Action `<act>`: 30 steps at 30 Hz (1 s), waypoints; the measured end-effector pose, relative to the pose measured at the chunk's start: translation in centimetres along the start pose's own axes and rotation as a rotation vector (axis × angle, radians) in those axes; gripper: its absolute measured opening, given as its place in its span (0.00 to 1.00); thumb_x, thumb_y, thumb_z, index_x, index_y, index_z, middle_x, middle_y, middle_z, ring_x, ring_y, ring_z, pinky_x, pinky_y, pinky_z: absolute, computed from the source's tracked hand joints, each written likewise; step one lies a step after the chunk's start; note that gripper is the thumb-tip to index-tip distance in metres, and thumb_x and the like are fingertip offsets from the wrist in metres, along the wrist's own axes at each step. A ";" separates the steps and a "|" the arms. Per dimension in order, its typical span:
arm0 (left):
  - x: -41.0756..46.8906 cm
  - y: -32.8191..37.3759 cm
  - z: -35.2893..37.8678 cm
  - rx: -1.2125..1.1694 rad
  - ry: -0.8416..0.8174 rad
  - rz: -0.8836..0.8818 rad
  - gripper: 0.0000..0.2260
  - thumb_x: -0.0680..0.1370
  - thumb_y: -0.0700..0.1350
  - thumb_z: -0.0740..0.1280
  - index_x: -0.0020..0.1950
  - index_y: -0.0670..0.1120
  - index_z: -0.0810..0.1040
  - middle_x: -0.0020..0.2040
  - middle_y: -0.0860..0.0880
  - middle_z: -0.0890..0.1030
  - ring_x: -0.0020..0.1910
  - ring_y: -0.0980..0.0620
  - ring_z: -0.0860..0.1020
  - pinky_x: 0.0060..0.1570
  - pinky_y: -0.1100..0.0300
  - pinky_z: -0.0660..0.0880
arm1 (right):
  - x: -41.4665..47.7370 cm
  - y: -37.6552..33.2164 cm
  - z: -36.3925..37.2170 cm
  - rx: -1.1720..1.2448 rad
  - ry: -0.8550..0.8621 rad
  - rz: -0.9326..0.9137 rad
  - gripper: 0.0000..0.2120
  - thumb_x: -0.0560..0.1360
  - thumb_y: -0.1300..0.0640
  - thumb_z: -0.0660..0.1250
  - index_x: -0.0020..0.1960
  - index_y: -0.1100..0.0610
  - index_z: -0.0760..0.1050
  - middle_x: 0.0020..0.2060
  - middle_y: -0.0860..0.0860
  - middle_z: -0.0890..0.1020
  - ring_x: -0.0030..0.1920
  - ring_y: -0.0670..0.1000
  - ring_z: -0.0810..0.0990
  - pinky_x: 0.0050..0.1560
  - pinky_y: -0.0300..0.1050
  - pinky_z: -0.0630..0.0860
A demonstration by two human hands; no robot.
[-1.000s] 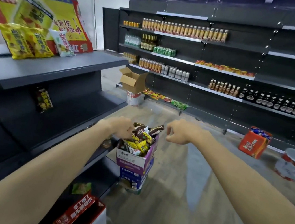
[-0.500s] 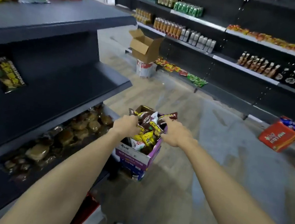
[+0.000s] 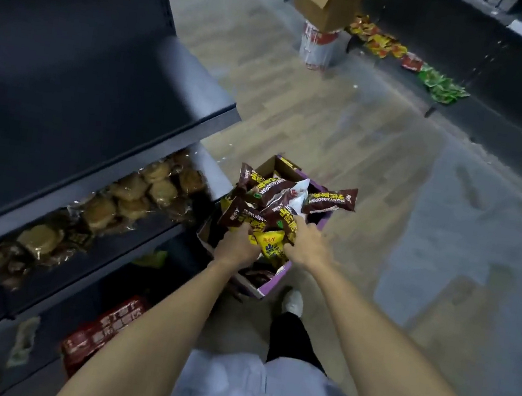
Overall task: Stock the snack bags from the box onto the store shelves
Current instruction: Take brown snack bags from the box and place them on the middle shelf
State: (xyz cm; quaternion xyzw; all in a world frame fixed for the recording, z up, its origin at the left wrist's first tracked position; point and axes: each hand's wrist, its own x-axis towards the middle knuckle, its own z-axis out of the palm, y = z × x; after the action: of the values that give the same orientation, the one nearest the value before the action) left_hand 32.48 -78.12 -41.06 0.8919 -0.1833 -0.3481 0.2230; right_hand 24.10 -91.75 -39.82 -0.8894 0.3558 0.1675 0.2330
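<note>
The brown snack bags (image 3: 329, 202) read roughly "BIANYAOBOPIAN"; other print is too blurred.

Pale wood-plank floor (image 3: 297, 119) with grey patch (image 3: 452, 258); dark shelving (image 3: 83, 89) left; cardboard box (image 3: 327, 2) atop bucket (image 3: 317, 48) far back.

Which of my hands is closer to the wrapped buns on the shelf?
Left. The left hand grips snack bags at the shelf-side edge of the box, nearest the wrapped buns; the right hand is on the bunch's aisle side.
</note>
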 end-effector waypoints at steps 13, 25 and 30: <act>9.0 4.2 5.9 -0.373 0.216 -0.580 0.40 0.76 0.46 0.67 0.80 0.50 0.44 0.71 0.40 0.61 0.63 0.36 0.71 0.63 0.47 0.68 | 12.2 6.0 4.8 -0.166 -0.146 -0.325 0.36 0.78 0.54 0.64 0.80 0.44 0.48 0.77 0.59 0.55 0.74 0.61 0.60 0.67 0.54 0.70; 17.0 2.0 5.5 -0.417 0.334 -0.610 0.36 0.76 0.54 0.67 0.79 0.56 0.52 0.65 0.38 0.69 0.62 0.36 0.72 0.60 0.49 0.70 | 17.3 6.9 8.0 -0.274 -0.084 -0.392 0.40 0.78 0.57 0.64 0.80 0.48 0.43 0.77 0.65 0.50 0.75 0.63 0.59 0.66 0.56 0.70; 19.3 2.2 5.7 -0.406 0.358 -0.686 0.32 0.77 0.53 0.67 0.77 0.58 0.56 0.65 0.38 0.70 0.59 0.37 0.74 0.57 0.50 0.72 | 17.4 7.1 8.6 -0.226 -0.112 -0.354 0.50 0.74 0.65 0.69 0.79 0.44 0.37 0.77 0.64 0.48 0.74 0.64 0.59 0.63 0.59 0.74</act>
State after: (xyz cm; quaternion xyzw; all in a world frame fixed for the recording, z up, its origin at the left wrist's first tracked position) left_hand 41.46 -90.78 -54.04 0.8856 0.2371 -0.2710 0.2934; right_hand 29.96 -101.34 -57.17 -0.9478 0.1594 0.2119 0.1772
